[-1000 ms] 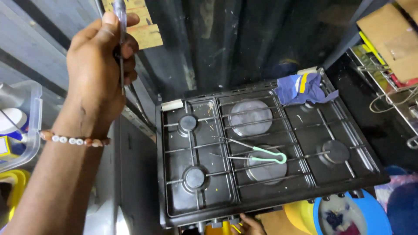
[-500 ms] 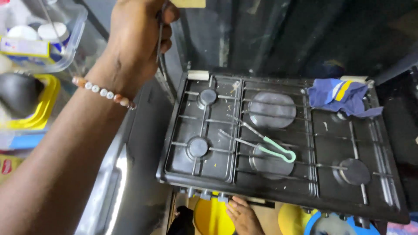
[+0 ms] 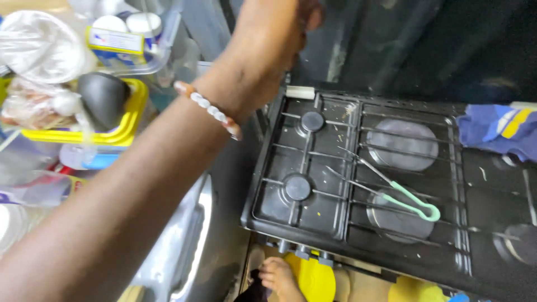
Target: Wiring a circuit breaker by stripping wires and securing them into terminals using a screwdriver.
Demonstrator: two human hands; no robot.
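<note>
left hand (image 3: 268, 50): fingers' grip unclear | black metal stove (image 3: 391, 184) | mint-handled tongs (image 3: 391, 187)

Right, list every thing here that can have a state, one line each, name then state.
left hand: raised at the cooktop's back left corner, fingers closed; what it holds is hidden.
gas cooktop: no flame at any burner, grates in place, crumbs scattered on it.
tongs: lying flat on the grates, arms spread apart.
blue cloth: crumpled at the back right.
yellow tray: filled, a dark rounded object in it.
</note>
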